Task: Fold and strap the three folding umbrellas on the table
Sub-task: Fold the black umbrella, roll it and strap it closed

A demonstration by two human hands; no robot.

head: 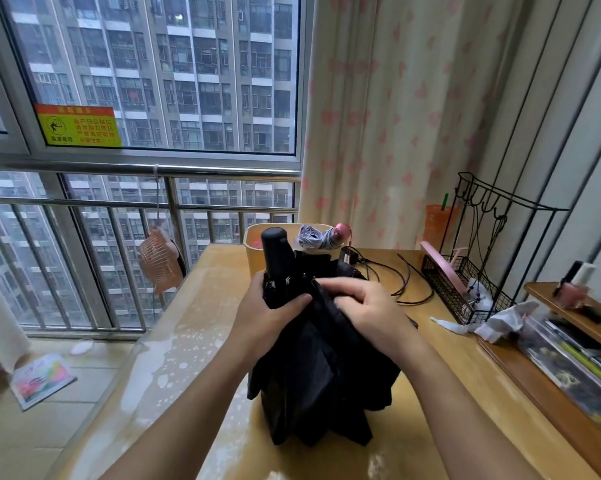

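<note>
- The black umbrella [313, 375] is in the middle of the table [195, 341], collapsed but not rolled. Its handle [275, 251] points up and away, and its loose canopy spreads down to the near part of the table top.
- The left hand [268, 317] is wrapped round the umbrella just below the handle, with the thumb lying across the dark cloth.
- The right hand [368, 313] is just right of it on the canopy. Its fingers are curled into the cloth and hold a fold of it, and the forefinger reaches left toward the left thumb.
- A striped umbrella [318, 237] with a pink handle lies at the far end of the table, behind the black one and against the rim of a yellow bin [254, 252].
- More dark cloth shows just behind the hands; I cannot tell whether it belongs to another umbrella.
- Dark cables [406, 275] trail over the table to the right of the hands.
- Further right are a black wire rack [465, 282], an orange cup [437, 225] behind it and crumpled tissue [500, 322] in front of it.
- A small fan [160, 261] hangs from the window rail on the left, and a booklet [41, 379] lies on the floor below.
</note>
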